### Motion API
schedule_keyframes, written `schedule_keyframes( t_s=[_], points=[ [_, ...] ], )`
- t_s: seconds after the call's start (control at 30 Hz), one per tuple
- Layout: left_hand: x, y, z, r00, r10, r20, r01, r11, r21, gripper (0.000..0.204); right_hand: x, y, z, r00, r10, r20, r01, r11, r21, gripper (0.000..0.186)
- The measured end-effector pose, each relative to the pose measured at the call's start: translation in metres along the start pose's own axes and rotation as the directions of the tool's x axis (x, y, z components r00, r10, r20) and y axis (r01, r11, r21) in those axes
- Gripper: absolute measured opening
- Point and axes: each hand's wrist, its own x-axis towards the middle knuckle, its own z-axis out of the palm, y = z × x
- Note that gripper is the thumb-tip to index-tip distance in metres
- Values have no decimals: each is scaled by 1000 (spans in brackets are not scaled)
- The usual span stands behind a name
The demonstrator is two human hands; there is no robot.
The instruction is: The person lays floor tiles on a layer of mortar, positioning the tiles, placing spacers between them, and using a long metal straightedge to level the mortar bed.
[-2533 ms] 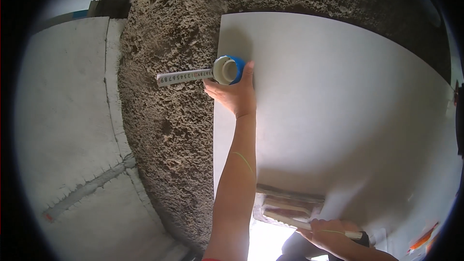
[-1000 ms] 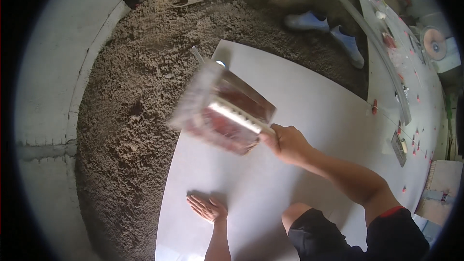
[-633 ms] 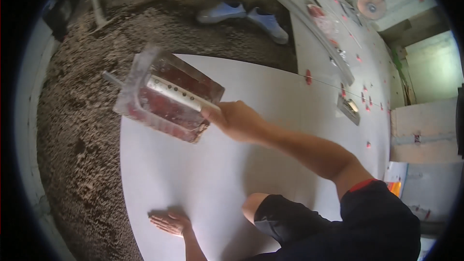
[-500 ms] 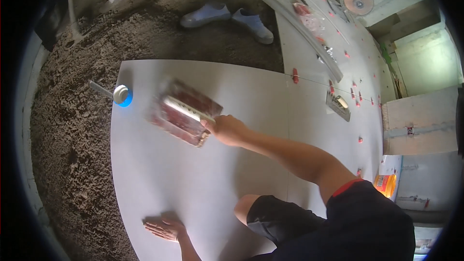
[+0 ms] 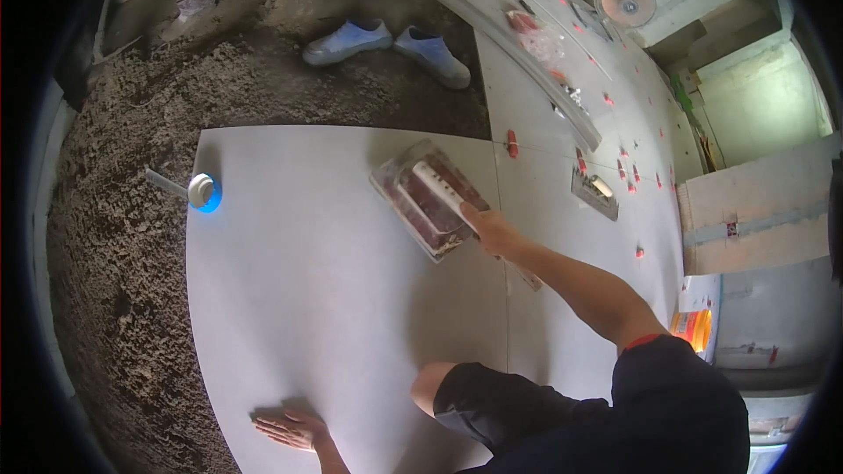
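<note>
One open left hand (image 5: 294, 431) lies flat on a floor tile (image 5: 299, 281), apparently for balance; the right hand (image 5: 493, 232) grips a rectangular float (image 5: 428, 209).

A cup (image 5: 211, 199) sits on the large tile (image 5: 290, 263) near its far-left corner, mortar (image 5: 123, 298) to its left. Two shoes (image 5: 348, 42) lie behind the tile, a trowel (image 5: 593, 197) to its right.

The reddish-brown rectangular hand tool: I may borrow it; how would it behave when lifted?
The tool is probably stiff, given its flat plate; likely manageable, as the right hand alone grips it; perhaps front-heavy, since the plate extends beyond that hand.
</note>
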Motion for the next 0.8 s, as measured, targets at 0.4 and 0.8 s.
schedule_keyframes(
  t_s=[0.4, 0.8],
  points=[
    [5, -16, 12, 978, -168, 124, 177, 982, -66, 69, -9, 26, 49, 990, -129, -57, 127, 991, -40, 77],
    [6, 4, -42, 973, -93, 212, 132, 975, -177, 73, -174, -204, 155, 453, -768, 453, 873, 485, -51, 47]
  ],
)
